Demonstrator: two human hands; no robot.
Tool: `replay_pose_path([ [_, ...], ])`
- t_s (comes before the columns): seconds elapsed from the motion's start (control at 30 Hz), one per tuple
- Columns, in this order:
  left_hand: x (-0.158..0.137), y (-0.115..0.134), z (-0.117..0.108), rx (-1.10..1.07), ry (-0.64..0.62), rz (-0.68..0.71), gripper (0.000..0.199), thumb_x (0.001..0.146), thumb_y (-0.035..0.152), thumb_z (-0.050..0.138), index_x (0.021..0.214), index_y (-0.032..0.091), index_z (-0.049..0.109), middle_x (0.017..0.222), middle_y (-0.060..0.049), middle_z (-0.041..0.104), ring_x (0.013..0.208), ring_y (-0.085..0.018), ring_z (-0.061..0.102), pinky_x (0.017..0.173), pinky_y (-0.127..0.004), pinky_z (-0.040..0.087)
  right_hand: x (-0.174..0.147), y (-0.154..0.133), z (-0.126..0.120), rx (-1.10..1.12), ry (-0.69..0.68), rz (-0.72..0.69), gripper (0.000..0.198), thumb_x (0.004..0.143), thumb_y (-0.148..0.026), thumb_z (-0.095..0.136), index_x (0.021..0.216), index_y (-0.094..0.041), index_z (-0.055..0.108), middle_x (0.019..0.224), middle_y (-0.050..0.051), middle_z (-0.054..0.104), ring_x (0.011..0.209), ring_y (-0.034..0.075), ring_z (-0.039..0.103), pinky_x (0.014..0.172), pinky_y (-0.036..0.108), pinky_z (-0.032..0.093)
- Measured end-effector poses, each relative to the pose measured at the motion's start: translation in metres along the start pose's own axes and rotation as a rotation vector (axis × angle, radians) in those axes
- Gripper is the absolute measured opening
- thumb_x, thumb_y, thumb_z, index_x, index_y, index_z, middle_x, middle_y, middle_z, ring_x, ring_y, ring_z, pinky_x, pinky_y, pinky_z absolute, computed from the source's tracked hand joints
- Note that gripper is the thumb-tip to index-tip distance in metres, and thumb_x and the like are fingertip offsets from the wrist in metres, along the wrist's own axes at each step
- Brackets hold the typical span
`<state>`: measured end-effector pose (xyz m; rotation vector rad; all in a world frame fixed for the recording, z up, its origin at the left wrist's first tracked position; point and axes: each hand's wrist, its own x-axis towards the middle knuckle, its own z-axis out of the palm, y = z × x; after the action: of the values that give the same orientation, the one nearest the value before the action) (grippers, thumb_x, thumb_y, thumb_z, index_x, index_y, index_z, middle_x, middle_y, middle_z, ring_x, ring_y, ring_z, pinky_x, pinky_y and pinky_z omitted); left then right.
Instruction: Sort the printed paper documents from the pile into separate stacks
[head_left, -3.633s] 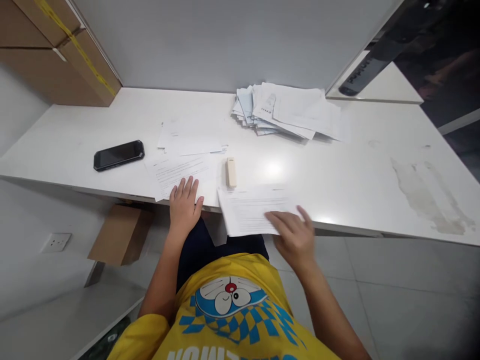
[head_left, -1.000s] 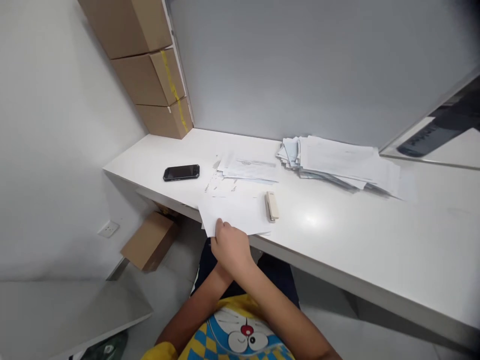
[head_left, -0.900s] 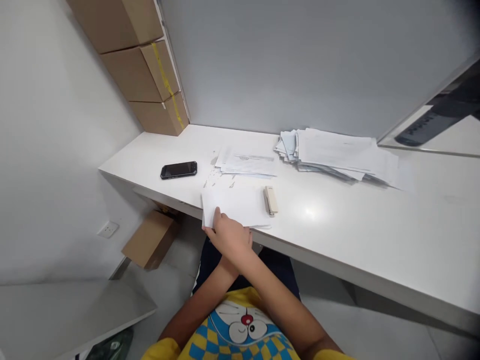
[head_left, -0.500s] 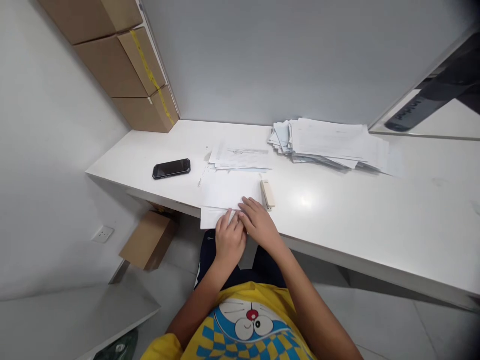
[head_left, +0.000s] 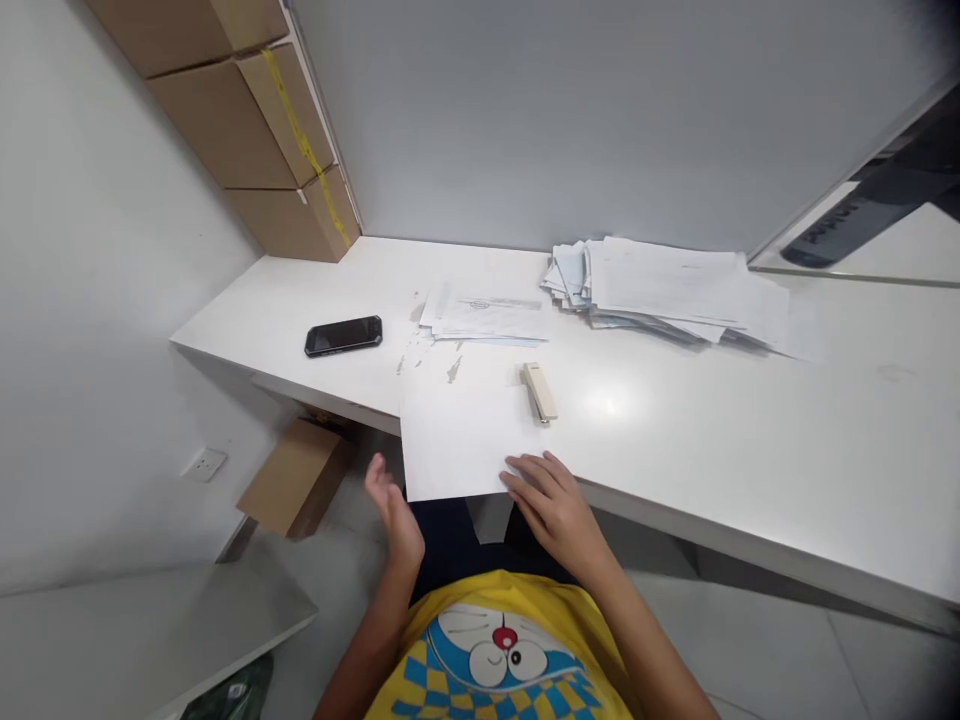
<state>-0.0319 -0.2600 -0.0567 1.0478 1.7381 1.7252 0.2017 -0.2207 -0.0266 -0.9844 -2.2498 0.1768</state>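
Observation:
White paper [head_left: 465, 440] lies at the front of the desk, its near edge reaching out past the desk edge. My left hand [head_left: 396, 515] is raised just off the paper's left corner, fingers apart and holding nothing. At the right near corner, my right hand [head_left: 551, 500] rests with its fingers stretched out over the paper. A cream stapler [head_left: 540, 392] stands beside the paper's right edge, beyond my right hand. Behind the paper is a small stack of printed sheets [head_left: 487, 315].
A black phone [head_left: 343, 335] lies on the left of the white desk [head_left: 750, 430]. Toward the back right sits a larger, uneven paper pile [head_left: 667, 285]. Cardboard boxes [head_left: 262, 130] are stacked at the back left; another box [head_left: 296, 475] is below the desk.
The paper has come toward me, farther over the desk edge. My left hand has left it and moved left. My right hand has shifted right and nearer to me.

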Motion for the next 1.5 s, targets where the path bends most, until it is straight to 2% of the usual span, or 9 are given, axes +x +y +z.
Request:
replay_pose_path([
  [0.1,0.007,0.016,0.012,-0.254,-0.048,-0.333,0.062,0.075,0.067,0.067,0.11,0.016,0.068,0.102,-0.011,0.072,0.102,-0.028,0.067,0.091,-0.041,0.052,-0.003,0.002,0.0,0.05,0.006,-0.01,0.027,0.094,-0.014,0.052,0.118,-0.022,0.063,0.121,0.009,0.068,0.119,0.025,0.058,0.109,0.053,0.043],
  [0.23,0.012,0.037,0.007,-0.112,-0.162,-0.359,0.047,0.066,0.055,0.079,0.09,0.015,0.074,0.081,-0.008,0.074,0.088,-0.029,0.069,0.079,-0.037,0.056,-0.018,0.007,0.0,0.177,0.026,0.132,0.032,0.097,-0.02,0.047,0.125,-0.025,0.061,0.133,0.01,0.06,0.13,0.027,0.052,0.112,0.055,0.04],
  [0.43,0.012,0.044,-0.014,-0.049,-0.487,0.296,0.024,0.075,0.045,0.077,0.082,0.022,0.076,0.076,-0.006,0.075,0.077,-0.027,0.071,0.077,-0.04,0.058,-0.03,0.018,0.016,0.397,0.213,0.507,0.066,0.094,-0.038,0.053,0.154,-0.031,0.026,0.157,0.011,0.035,0.144,0.03,0.036,0.11,0.052,0.042],
  [0.57,0.026,0.047,-0.002,-0.144,-0.586,0.63,0.016,0.086,0.038,0.067,0.087,0.024,0.076,0.084,-0.007,0.076,0.081,-0.027,0.072,0.083,-0.045,0.056,-0.004,0.02,0.001,0.649,0.424,0.482,0.065,0.095,-0.044,0.05,0.153,-0.031,0.026,0.147,0.014,0.049,0.136,0.028,0.048,0.104,0.048,0.048],
  [0.7,0.041,0.043,0.032,-0.046,-0.406,0.393,0.022,0.087,0.041,0.063,0.089,0.021,0.074,0.091,-0.009,0.074,0.09,-0.026,0.069,0.085,-0.043,0.055,0.019,0.027,-0.032,0.603,0.441,0.37,0.031,0.089,-0.047,0.057,0.11,-0.026,0.067,0.11,0.011,0.069,0.119,0.031,0.06,0.11,0.052,0.041],
  [0.9,0.05,0.019,0.071,0.218,-0.11,0.219,0.036,0.086,0.048,0.061,0.099,0.015,0.068,0.103,-0.016,0.067,0.108,-0.032,0.062,0.1,-0.05,0.046,0.033,0.049,-0.031,0.543,0.232,0.536,0.029,0.091,-0.048,0.053,0.097,-0.023,0.066,0.106,0.01,0.07,0.104,0.028,0.066,0.088,0.04,0.055],
  [1.13,0.048,0.026,0.067,0.198,-0.224,0.156,0.038,0.085,0.051,0.059,0.103,0.019,0.067,0.12,-0.018,0.064,0.126,-0.035,0.053,0.107,-0.048,0.04,0.024,0.056,-0.027,0.583,0.174,0.693,0.038,0.088,-0.048,0.052,0.107,-0.02,0.068,0.104,0.009,0.073,0.099,0.03,0.066,0.084,0.04,0.054],
  [1.33,0.023,0.001,0.033,0.098,-0.231,0.043,0.04,0.089,0.056,0.053,0.098,0.019,0.067,0.103,-0.011,0.069,0.106,-0.029,0.063,0.094,-0.039,0.049,-0.014,0.058,-0.046,0.603,0.063,0.854,0.045,0.088,-0.042,0.053,0.13,-0.024,0.052,0.113,0.007,0.069,0.095,0.024,0.066,0.078,0.033,0.054],
  [1.5,-0.001,-0.001,0.035,-0.043,-0.518,-0.205,0.044,0.089,0.059,0.054,0.102,0.019,0.068,0.103,-0.01,0.07,0.098,-0.026,0.065,0.087,-0.035,0.05,-0.03,0.059,-0.072,0.406,0.017,0.964,0.052,0.084,-0.034,0.051,0.136,-0.026,0.047,0.108,0.008,0.072,0.076,0.022,0.069,0.064,0.032,0.055],
])
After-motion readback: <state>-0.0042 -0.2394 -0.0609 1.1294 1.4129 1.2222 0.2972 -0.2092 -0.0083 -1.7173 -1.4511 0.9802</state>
